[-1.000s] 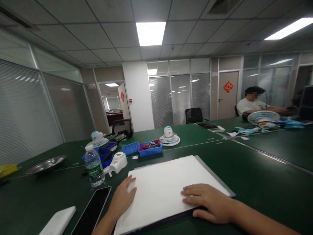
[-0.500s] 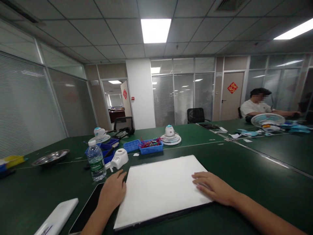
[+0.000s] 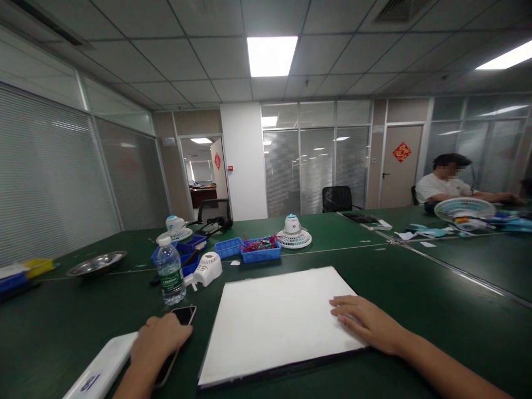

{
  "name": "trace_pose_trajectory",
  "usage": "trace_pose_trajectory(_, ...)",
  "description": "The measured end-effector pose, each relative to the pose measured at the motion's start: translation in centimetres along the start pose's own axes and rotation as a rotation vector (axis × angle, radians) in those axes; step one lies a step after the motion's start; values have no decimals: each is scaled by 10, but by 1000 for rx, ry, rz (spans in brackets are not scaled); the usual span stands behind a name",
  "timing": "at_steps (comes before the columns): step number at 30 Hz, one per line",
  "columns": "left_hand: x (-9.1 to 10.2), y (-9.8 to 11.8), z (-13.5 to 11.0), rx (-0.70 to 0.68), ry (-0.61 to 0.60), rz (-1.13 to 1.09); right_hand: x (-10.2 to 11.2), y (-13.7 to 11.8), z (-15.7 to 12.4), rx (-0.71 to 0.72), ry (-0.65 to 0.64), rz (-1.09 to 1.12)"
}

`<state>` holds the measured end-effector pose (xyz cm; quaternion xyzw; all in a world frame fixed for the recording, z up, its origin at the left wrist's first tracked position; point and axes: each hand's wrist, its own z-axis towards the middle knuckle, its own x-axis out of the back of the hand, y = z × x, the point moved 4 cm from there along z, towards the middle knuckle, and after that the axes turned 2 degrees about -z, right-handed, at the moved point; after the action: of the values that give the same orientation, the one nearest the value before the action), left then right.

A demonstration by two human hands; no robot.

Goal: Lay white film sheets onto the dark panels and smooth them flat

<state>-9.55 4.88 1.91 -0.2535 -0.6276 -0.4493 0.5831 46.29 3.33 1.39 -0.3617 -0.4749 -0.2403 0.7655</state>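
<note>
A white board (image 3: 274,318) with a dark underside lies flat on the green table (image 3: 415,299) in front of me. My right hand (image 3: 366,323) rests flat on its right edge, fingers stretched out. My left hand (image 3: 155,341) lies on a black phone (image 3: 183,317) left of the board, its fingers curled over the phone. A white flat box (image 3: 97,372) lies just left of that hand.
A water bottle (image 3: 171,272), a white fan part (image 3: 208,268), blue trays (image 3: 249,250), small white fans (image 3: 293,233) and a steel dish (image 3: 96,262) stand farther back. Another person (image 3: 444,185) sits at the far right behind a fan (image 3: 464,208).
My left hand has left the board's left edge and moved left onto the phone. The right hand has slid to the board's right edge. The view has shifted a little.
</note>
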Motion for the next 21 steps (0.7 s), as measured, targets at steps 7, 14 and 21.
trace_pose_trajectory(7,6,15,-17,-1,107,34,-1,-2,-1,5,-2,19)
trace_pose_trajectory(14,-21,93,-63,-403,143,13,8,43,0,-262,129,-133)
trace_pose_trajectory(21,-52,106,-69,-529,-33,-42,10,94,-14,-589,180,-119)
